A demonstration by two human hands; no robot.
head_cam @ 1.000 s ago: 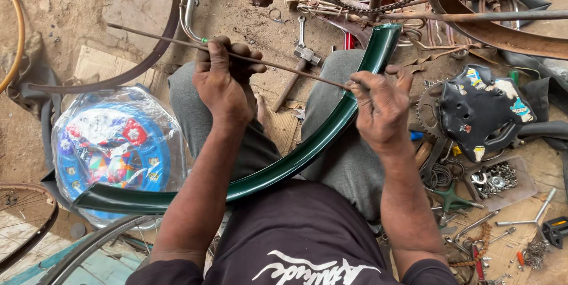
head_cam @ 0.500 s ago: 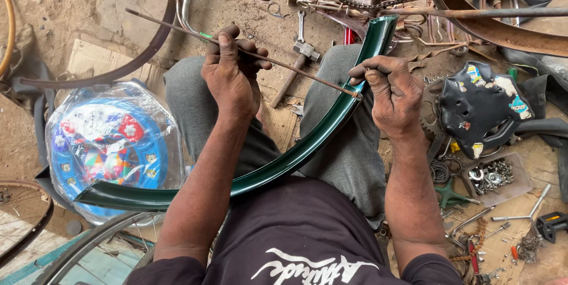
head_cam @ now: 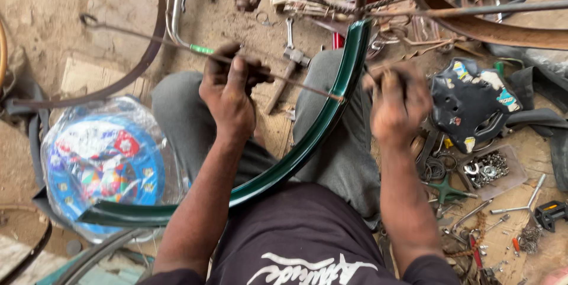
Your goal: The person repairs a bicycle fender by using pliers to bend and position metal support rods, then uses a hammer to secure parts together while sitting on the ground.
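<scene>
Since half a second back both hands have lifted slightly along the green mudguard [head_cam: 307,143] and the thin rod's looped far end has come into view at upper left; the right hand is now blurred with motion. Mudguard: long, curved, dark green, lying across the seated person's lap, one end high near the bicycle frame tubes [head_cam: 473,10], the other low at left, over the wrapped blue wheel disc [head_cam: 103,164]. That disc, in clear plastic, rests on the dirt floor [head_cam: 53,7] beside the left knee. Black saddle [head_cam: 470,104] with coloured stickers lies to the right, on the ground, just beside the right hand. Left hand [head_cam: 231,93] clenched around the thin metal rod [head_cam: 148,35], which runs from its loop at upper left down to the mudguard's edge. Right hand [head_cam: 399,104] closed at the mudguard's upper stretch; fingers pinched, what they hold too blurred to tell. Hammer [head_cam: 284,78] lies between the knees. Small tray of nuts and washers [head_cam: 488,169] below the saddle; loose wrenches [head_cam: 520,208] near it at right.
</scene>
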